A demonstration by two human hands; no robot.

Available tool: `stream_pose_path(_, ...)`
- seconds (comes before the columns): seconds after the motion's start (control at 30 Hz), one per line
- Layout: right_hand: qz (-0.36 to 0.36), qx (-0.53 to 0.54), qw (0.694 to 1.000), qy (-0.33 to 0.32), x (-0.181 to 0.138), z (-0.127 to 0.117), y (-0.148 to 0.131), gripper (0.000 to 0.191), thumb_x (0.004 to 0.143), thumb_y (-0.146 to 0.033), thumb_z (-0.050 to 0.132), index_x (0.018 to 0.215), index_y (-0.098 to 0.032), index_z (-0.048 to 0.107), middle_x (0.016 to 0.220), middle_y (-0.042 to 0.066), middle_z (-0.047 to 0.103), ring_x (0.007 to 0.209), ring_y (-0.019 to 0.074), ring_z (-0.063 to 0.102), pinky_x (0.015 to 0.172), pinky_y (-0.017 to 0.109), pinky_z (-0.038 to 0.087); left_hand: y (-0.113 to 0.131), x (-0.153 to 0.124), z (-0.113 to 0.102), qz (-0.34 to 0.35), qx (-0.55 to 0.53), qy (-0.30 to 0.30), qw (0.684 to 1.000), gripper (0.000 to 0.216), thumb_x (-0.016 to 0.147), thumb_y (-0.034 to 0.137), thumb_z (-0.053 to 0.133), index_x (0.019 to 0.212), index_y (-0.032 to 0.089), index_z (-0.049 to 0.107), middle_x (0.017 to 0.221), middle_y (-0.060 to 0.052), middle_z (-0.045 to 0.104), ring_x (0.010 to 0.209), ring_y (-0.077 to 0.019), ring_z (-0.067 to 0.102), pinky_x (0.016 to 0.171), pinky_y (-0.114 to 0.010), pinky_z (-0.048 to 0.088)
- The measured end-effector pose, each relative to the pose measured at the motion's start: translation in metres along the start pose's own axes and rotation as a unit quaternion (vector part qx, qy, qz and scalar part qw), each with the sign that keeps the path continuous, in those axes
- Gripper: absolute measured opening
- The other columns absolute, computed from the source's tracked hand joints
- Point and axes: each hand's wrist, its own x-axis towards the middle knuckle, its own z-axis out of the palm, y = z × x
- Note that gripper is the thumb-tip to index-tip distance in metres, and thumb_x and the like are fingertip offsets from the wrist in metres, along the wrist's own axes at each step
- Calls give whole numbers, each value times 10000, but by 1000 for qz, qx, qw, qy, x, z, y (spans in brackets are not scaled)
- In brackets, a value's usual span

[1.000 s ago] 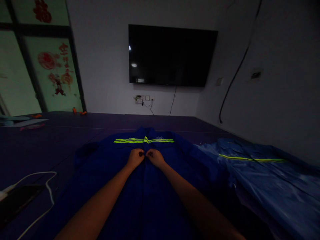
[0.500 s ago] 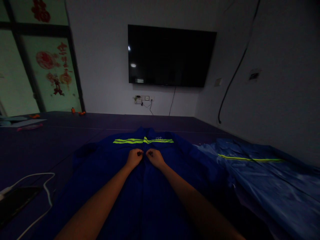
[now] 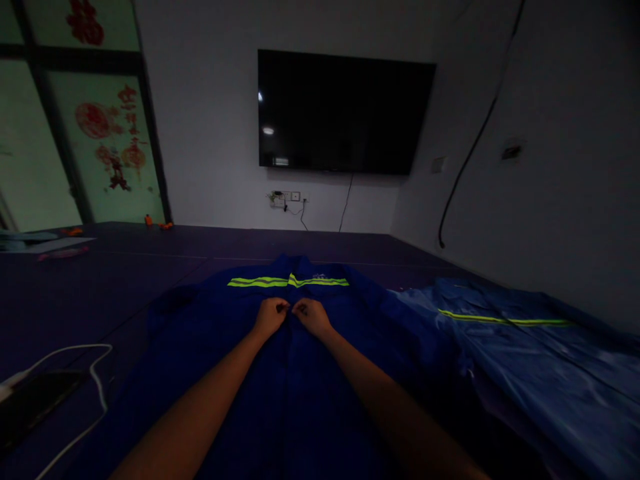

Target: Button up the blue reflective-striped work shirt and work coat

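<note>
A dark blue work jacket (image 3: 280, 373) with a yellow-green reflective stripe across its chest lies flat on the dark purple floor mat (image 3: 100, 287) in front of me. My left hand (image 3: 270, 315) and my right hand (image 3: 312, 315) meet at the jacket's centre front, just below the stripe. Both are closed in a pinch on the front edges of the cloth, knuckles nearly touching. What sits between the fingertips is too small and dark to make out.
A second, lighter blue jacket (image 3: 520, 347) with a reflective stripe lies to the right along the wall. A dark phone (image 3: 35, 397) with a white cable (image 3: 95, 373) lies at the left. A television (image 3: 345, 110) hangs on the far wall above sockets.
</note>
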Motion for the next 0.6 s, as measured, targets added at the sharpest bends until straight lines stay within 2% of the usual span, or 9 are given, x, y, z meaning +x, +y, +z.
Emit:
stream_pose_path(0.23, 26, -90, 996, 6, -3, -2, -16, 103, 725, -202, 569, 787, -214, 650, 805, 1, 676, 721, 122, 604, 597, 193, 387, 3, 0, -1, -6, 9, 7, 1000, 186, 679, 66, 522, 738, 139, 683, 795, -51, 697, 725, -142, 633, 711, -251, 489)
stream_pose_path(0.43, 27, -110, 994, 1, -5, -4, -19, 116, 749, -220, 548, 806, -211, 649, 829, 9, 680, 735, 121, 608, 583, 187, 375, 5, 0, -1, -3, -19, 14, 1000, 153, 730, 167, 525, 752, 154, 676, 783, -44, 695, 715, -142, 630, 696, -254, 487)
stream_pose_path(0.6, 25, -119, 993, 6, -5, -2, -18, 121, 759, -254, 546, 796, -203, 649, 807, 20, 679, 730, 127, 607, 573, 187, 372, 6, -2, -1, -17, -16, 15, 1000, 136, 699, 216, 583, 785, 146, 662, 771, -53, 688, 699, -148, 622, 664, -248, 471)
